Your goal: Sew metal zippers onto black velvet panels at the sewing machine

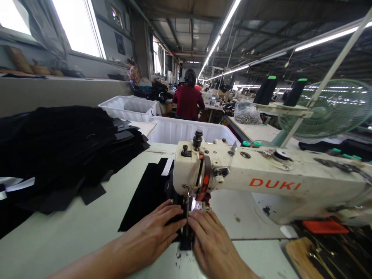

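Under the head of a white sewing machine (238, 166) lies a black fabric piece (139, 201), with a small white label (167, 167) near its far edge. My left hand (154, 228) rests on this fabric left of the needle, fingers stretched forward. On the other side, my right hand (210, 236) lies with extended fingers close to the needle and the narrow dark strip there. The fingertips of both hands almost meet in front of the presser foot, which they partly hide. A small light glows beside the needle.
A large pile of black fabric pieces (66, 151) covers the table's left side. White plastic bins (188, 130) stand behind the machine. To the right are thread cones (266, 91), a green fan (328, 108) and a tray of metal tools (322, 252). Another person (188, 99) sits farther ahead.
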The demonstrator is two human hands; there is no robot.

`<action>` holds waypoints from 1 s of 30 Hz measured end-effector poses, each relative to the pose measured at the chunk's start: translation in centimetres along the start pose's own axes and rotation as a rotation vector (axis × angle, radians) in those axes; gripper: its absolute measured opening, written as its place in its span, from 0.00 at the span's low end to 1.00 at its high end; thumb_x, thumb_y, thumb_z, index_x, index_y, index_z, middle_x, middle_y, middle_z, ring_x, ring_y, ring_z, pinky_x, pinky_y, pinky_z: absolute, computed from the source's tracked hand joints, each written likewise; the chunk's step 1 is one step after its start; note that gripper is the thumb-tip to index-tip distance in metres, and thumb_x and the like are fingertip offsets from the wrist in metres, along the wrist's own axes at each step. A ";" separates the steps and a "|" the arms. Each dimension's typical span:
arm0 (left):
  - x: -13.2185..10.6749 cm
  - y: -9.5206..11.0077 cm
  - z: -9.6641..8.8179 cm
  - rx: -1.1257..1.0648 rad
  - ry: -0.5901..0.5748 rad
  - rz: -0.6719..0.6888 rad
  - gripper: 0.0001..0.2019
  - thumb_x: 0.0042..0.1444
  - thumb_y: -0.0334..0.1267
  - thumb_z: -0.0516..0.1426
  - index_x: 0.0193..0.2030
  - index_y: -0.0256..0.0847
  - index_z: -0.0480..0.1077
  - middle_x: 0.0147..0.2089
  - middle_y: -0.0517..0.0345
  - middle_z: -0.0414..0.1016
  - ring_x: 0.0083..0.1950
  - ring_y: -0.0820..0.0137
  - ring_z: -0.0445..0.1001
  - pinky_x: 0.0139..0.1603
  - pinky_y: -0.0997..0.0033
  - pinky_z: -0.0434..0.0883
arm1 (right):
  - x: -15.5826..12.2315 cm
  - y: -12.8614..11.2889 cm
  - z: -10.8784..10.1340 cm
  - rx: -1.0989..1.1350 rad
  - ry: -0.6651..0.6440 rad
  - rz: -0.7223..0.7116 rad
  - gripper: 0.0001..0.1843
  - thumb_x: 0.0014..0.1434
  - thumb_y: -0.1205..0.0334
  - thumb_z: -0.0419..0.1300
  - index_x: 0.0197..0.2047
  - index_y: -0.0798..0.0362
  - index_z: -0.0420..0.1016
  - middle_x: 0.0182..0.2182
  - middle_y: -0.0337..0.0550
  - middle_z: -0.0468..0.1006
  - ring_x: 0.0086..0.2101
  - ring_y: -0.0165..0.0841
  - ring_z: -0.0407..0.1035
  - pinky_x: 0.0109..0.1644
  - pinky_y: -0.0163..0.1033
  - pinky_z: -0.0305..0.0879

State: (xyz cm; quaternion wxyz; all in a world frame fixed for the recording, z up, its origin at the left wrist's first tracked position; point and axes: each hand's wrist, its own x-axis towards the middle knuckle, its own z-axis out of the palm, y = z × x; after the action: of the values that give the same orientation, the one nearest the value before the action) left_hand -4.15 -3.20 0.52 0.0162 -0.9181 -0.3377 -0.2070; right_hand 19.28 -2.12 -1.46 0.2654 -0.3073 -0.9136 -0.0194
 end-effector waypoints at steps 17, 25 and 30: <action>1.5 -1.2 0.1 0.033 -0.034 0.011 0.20 0.63 0.25 0.51 0.61 0.36 0.68 0.60 0.46 0.71 0.67 0.62 0.63 0.71 0.55 0.53 | 0.5 0.6 0.3 -0.109 -0.080 0.005 0.30 0.58 0.74 0.49 0.65 0.60 0.63 0.62 0.50 0.68 0.61 0.39 0.62 0.67 0.50 0.57; 1.8 -1.4 0.2 -0.016 -0.010 0.002 0.20 0.63 0.23 0.50 0.60 0.38 0.69 0.60 0.46 0.71 0.67 0.62 0.63 0.71 0.52 0.55 | 0.6 0.6 0.1 -0.081 -0.082 0.001 0.29 0.56 0.75 0.50 0.62 0.59 0.66 0.62 0.50 0.68 0.61 0.40 0.63 0.66 0.51 0.60; 1.8 -1.6 0.2 -0.032 -0.047 -0.023 0.21 0.62 0.23 0.51 0.61 0.38 0.68 0.60 0.45 0.71 0.67 0.61 0.63 0.70 0.50 0.55 | 0.5 0.6 0.3 -0.075 -0.081 0.014 0.31 0.56 0.76 0.50 0.63 0.58 0.65 0.62 0.50 0.67 0.62 0.39 0.61 0.67 0.52 0.57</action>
State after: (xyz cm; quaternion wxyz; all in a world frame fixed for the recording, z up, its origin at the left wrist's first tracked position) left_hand -3.88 -0.84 0.88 -0.0087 -0.9189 -0.3451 -0.1911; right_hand 19.20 -1.32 -1.53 0.2167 -0.3239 -0.9201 -0.0391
